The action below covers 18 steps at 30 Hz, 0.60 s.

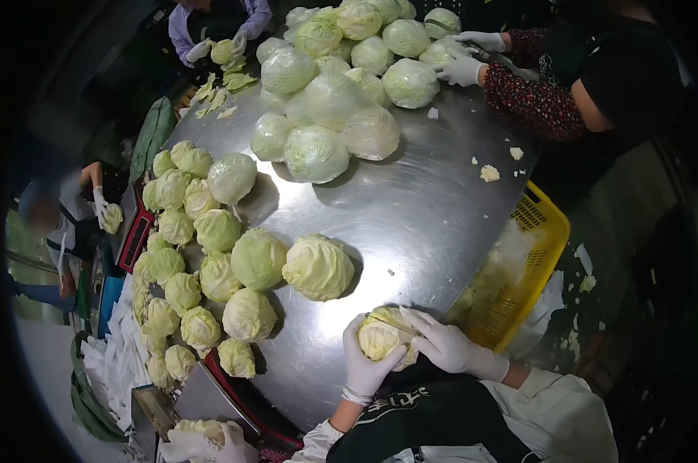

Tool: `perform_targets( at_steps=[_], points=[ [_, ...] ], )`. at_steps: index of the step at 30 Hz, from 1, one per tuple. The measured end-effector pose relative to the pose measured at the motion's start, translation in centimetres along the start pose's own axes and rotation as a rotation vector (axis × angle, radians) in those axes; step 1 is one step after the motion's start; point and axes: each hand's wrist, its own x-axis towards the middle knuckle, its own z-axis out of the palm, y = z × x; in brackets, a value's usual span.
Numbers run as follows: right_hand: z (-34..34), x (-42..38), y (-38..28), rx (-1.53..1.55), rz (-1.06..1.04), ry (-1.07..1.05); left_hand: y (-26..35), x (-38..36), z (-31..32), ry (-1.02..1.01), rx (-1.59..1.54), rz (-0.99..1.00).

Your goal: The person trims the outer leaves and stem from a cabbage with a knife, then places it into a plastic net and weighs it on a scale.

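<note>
A pale green cabbage point(381, 339) is held close to the apron at the table's near edge. My left hand point(364, 363), in a white glove, cups it from the left with the thumb across its lower side. My right hand point(453, 347), also gloved, is closed at the cabbage's right side. A thin strip that looks like a knife blade point(401, 325) runs from its fingers across the cabbage top; the handle is hidden. Just beyond my hands sits a larger loose-leaved cabbage point(318, 268), beside a rounder green cabbage point(258, 259).
Several small cabbages point(183, 292) line the left of the metal table point(434, 208). Netted or wrapped cabbages point(316, 154) are piled at the far side. A yellow crate point(545, 231) holds scraps at right. Co-workers' gloved hands point(461, 68) work at the far right, far left and lower left.
</note>
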Motion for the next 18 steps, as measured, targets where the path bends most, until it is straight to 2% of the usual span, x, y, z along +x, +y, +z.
perform_targets(
  at_steps=[2,4,6,9,12,15,16,17,18],
  points=[
    [-0.7,-0.6,-1.0,-0.052,0.058,-0.032,0.2,0.2,0.4,0.068,-0.218,-0.111],
    [-0.6,-1.3,-1.3,-0.099,0.122,-0.073,-0.8,-0.1,0.8,0.083,-0.2,-0.079],
    [0.4,-1.8,-1.2,-0.39,0.067,0.05,-1.4,-0.4,1.1,0.1,-0.178,-0.044],
    [1.2,-1.6,-0.5,-0.463,-0.021,0.168,-0.3,-0.3,1.4,0.132,-0.26,-0.073],
    [0.4,-1.2,-1.3,-0.494,0.007,0.154,0.2,-0.4,2.0,0.138,-0.314,-0.107],
    [-0.3,-0.2,-2.0,-0.366,0.065,0.154,-0.3,-0.5,2.8,0.178,-0.255,-0.061],
    [-0.6,0.4,-1.1,-0.367,0.071,0.154,-0.4,-0.6,2.7,0.168,-0.004,0.107],
    [-0.9,1.2,0.6,-0.237,0.108,0.263,-0.6,-0.7,2.4,0.156,0.246,0.275],
    [-1.3,1.8,2.3,-0.107,0.141,0.371,-0.2,-0.6,2.1,0.154,0.242,0.276]
  ],
)
